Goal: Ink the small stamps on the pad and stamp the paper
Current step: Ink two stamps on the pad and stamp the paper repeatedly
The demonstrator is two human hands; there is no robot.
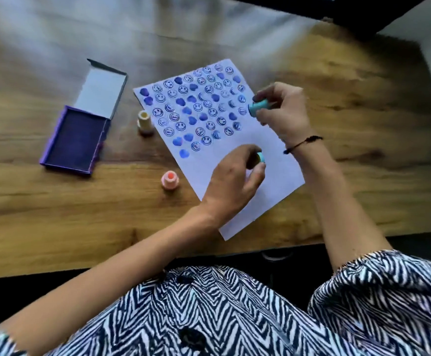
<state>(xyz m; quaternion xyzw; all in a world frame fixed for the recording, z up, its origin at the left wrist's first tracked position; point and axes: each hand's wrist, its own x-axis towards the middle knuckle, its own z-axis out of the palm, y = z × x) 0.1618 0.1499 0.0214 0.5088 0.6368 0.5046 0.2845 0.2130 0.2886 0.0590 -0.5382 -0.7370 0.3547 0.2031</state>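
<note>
2 teal pieces occupy us, our right hand (pixel 282 109) pinching the teal stamp (pixel 258 107) at centre-right and our left hand (pixel 237 176) gripping its teal cap (pixel 260 157) over the paper (pixel 273 181), whose upper half is stamped, lower half bare, purple ink pad (pixel 74 140) open at left.

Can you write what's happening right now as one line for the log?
right hand: holds teal stamp | left hand: holds teal cap | paper: mostly stamped | ink pad: open
</note>
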